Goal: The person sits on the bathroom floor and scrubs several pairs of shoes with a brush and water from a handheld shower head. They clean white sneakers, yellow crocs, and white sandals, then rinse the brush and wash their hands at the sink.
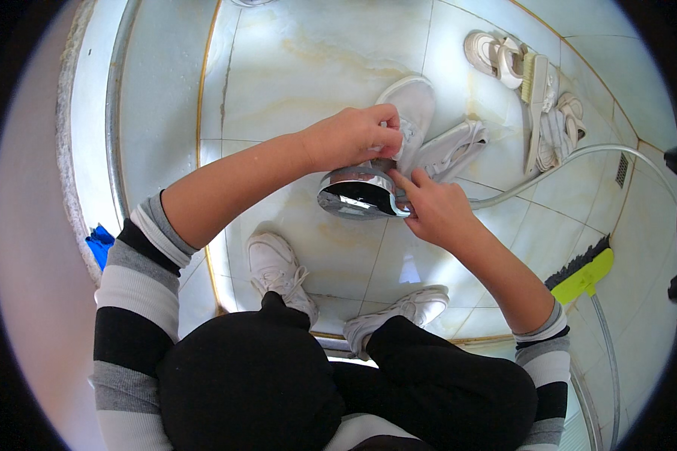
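Note:
My left hand (357, 139) is closed, its fingers curled at the lace and tongue area of a white sneaker (412, 101) whose toe points away from me. The exact part it pinches is hidden behind the fingers. A chrome and black shower head (359, 197) is in my right hand (438, 207), which wraps its handle with the index finger stretched along it. The shower head is just below the sneaker's heel end, close under my left hand. A second white sneaker (451, 149) lies tilted beside the first. I cannot make out any water spray.
A pale hose (579, 154) curves off to the right. Farther right are white sandals (495, 56), a long-handled brush (534, 113) and more light shoes (560, 131). A green broom head (587, 270) stands near a wall. A metal-edged ledge (116, 113) runs along the left.

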Available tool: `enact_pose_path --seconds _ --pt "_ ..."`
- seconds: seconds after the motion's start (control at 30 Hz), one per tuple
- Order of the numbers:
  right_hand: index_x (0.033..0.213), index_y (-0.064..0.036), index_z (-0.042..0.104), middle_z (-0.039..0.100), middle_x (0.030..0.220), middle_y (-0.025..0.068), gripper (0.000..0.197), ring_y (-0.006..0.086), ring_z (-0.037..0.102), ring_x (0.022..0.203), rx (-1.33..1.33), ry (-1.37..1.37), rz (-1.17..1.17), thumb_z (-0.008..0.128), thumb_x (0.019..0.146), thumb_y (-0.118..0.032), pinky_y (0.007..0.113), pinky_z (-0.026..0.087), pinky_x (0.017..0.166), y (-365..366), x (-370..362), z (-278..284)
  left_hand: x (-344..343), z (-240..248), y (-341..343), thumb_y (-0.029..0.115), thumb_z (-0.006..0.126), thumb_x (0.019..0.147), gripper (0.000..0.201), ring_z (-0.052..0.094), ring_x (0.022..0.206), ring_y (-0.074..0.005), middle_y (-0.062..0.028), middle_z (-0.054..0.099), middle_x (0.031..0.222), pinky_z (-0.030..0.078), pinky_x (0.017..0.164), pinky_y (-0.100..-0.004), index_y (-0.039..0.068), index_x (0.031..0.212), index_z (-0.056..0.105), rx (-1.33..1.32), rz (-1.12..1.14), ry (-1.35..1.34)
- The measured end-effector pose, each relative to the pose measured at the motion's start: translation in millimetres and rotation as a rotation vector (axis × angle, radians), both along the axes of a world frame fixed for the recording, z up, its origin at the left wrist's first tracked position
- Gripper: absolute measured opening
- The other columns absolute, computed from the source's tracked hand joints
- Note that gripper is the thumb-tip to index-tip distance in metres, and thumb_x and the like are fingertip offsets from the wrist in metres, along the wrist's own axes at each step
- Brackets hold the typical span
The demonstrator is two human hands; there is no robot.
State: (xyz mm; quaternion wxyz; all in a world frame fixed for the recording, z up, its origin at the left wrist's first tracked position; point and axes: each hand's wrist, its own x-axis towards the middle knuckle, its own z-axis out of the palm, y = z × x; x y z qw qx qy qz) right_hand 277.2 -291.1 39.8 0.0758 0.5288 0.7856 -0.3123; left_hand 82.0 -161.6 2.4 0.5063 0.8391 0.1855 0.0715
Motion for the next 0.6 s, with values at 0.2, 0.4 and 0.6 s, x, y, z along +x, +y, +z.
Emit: enact_pose_path --seconds 0.2,0.4,0.6 --pt "0.135 -0.0116 0.042 0.059 0.104 0.0117 0.076 0.0289 0.065 0.068 0.014 0.016 -0.026 0.074 0.065 -0.015 0.04 0.05 0.054 -7.9 10.6 4.7 -6.8 -4.6 -15.0 0.014 0.067 0.07 0.016 0.059 0.088 -0.0275 -0.0085 0.053 0.105 0.049 0.074 -0.0374 0.014 0.086 0.067 0.461 0.072 -0.026" --pt "0.138 -0.0109 0.039 0.056 0.12 0.0123 0.077 0.0274 0.064 0.061 0.105 0.083 0.022 0.068 0.066 -0.01 0.037 0.049 0.052 -18.8 8.8 -2.8 -0.6 -6.8 -14.7 0.016 0.067 0.069 0.019 0.056 0.091 -0.0241 -0.0078 0.053 0.111 0.048 0.082 -0.0371 0.01 0.088 0.066 0.826 -0.018 0.061" --pt "0.137 -0.0065 0.038 0.053 0.128 0.0136 0.074 0.0268 0.065 0.061 0.134 0.067 0.001 0.066 0.067 -0.009 0.036 0.049 0.05 -22.8 4.2 -8.9 17.6 -15.9 -7.2 0.016 0.064 0.072 0.018 0.058 0.084 -0.0242 -0.008 0.056 0.099 0.049 0.08 -0.0355 0.008 0.089 0.062 0.934 -0.073 0.021"
